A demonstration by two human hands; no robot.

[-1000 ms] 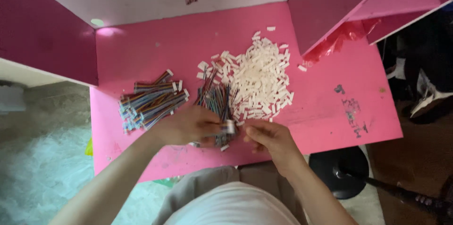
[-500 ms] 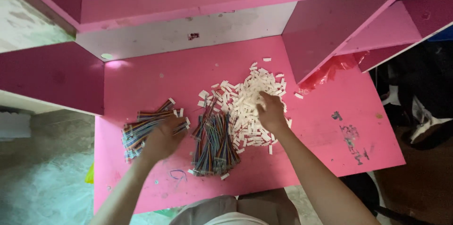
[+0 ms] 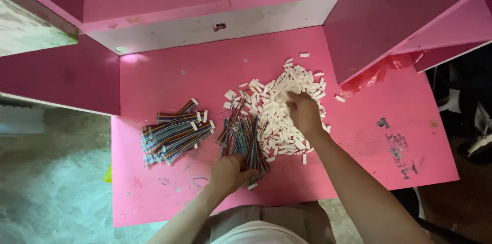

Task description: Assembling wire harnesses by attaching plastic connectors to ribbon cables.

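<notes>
Head view: left hand (image 3: 229, 172) closes on the near end of a multicoloured wire bundle (image 3: 243, 139) running toward 12 o'clock; right hand (image 3: 303, 112), grip unclear, rests on white connector housings (image 3: 279, 105) on the pink surface (image 3: 359, 136).

Two bundles of coloured wires lie on the desk (image 3: 359, 136): one bundle (image 3: 176, 132) at nine o'clock, one (image 3: 242, 139) central. One heap of white pieces (image 3: 279, 105), too many to count.
</notes>
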